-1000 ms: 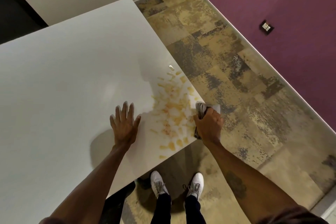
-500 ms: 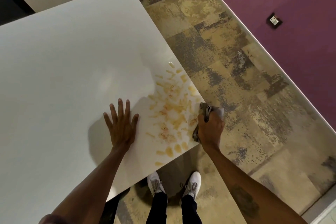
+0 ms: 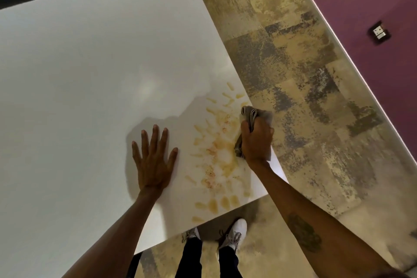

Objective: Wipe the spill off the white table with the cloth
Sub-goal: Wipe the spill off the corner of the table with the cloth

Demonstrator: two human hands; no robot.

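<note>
- Head view: spill (image 3: 220, 153), yellow-orange streaks and blotches, covers the near right corner of the white table (image 3: 90, 74).
- Right hand (image 3: 256, 142) is closed in a fist around the bunched grey cloth (image 3: 249, 114), pressed on the table at the spill's right edge, by the table's side.
- Left hand (image 3: 154, 160) lies flat on the table, fingers spread wide, holding nothing, just left of the spill.
- White shoes (image 3: 233, 233) stand on the mottled floor (image 3: 293, 74) below the table's corner.

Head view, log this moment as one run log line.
right hand: grips bunched cloth at spill's table-edge side | left hand: flat on white table | spill: orange smears remain
</note>
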